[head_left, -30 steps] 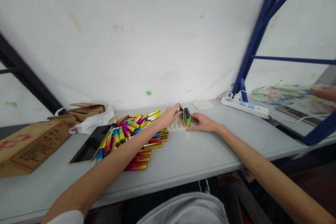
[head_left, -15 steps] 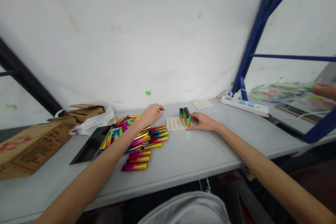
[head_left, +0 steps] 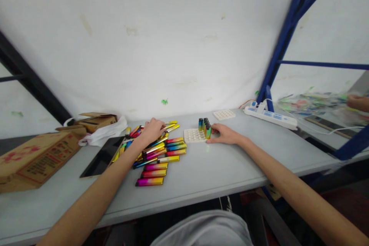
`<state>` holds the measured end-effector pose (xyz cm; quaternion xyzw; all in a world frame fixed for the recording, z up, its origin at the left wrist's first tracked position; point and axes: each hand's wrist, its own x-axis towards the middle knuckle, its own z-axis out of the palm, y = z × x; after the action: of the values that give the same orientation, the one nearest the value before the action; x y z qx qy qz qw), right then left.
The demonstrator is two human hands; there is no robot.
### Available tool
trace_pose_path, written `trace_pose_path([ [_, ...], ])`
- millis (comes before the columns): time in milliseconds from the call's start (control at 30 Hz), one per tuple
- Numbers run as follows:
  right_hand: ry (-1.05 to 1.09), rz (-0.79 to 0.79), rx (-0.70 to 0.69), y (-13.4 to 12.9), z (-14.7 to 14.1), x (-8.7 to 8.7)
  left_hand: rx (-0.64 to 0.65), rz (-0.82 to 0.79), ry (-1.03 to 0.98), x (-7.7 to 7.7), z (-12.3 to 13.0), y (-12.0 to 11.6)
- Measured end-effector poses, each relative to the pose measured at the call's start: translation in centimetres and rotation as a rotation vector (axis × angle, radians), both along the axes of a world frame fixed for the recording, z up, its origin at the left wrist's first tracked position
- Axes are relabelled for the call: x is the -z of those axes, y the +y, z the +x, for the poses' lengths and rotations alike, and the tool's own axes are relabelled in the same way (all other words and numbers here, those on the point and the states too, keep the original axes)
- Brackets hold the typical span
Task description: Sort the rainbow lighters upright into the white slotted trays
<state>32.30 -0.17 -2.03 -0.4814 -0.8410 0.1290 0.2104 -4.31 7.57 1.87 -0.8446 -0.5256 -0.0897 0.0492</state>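
Many metallic lighters (head_left: 161, 149) in pink, red, blue and gold lie in a pile at the middle left of the table. My left hand (head_left: 153, 130) is over the back of this pile, knuckles up; its fingertips are hidden among the lighters. To the right sits a white tray with round holes (head_left: 193, 135). Several blue-green lighters (head_left: 208, 130) stand upright at its right side, mostly in one row. My right hand (head_left: 225, 134) is closed around the tray's right end, thumb at the near corner and fingers beside the upright lighters.
Behind the tray lies a second white holed tray (head_left: 224, 114). A power strip (head_left: 269, 116) is at the right, by a blue metal frame (head_left: 278, 42). A dark tablet (head_left: 102, 157), a plastic bag (head_left: 105, 132) and a cardboard box (head_left: 37, 157) occupy the left. Another person's hand (head_left: 359, 102) is far right.
My left hand has moved left and down from beside the tray onto the lighter pile. My right hand stays at the tray's right end. The view has shifted slightly.
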Motion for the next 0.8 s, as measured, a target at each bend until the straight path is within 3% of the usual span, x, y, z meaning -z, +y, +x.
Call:
trace_pose_path([
  [167, 0.001, -0.007, -0.009, 0.1, 0.1, 0.1, 0.057, 0.048, -0.154, -0.6, 0.3, -0.3],
  [367, -0.001, -0.001, -0.008, 0.1, 0.1, 0.1, 0.148, -0.023, -0.745, -3.8, 1.1, -1.6],
  [500, 0.004, 0.001, -0.006, 0.0, 0.0, 0.0, 0.225, -0.239, -1.205, -5.1, 2.8, -3.2],
  [567, 0.0, 0.001, -0.004, 0.0, 0.0, 0.0, 0.283, -0.387, -1.372, -4.7, 3.8, -4.0],
  [667, -0.003, 0.002, -0.007, 0.1, 0.0, 0.1, 0.327, -0.575, -1.418, -3.0, 5.0, -4.9],
  [800, 0.004, 0.002, -0.014, 0.0, 0.0, 0.0, 0.338, -0.584, -1.332, -0.4, 6.1, -5.5],
])
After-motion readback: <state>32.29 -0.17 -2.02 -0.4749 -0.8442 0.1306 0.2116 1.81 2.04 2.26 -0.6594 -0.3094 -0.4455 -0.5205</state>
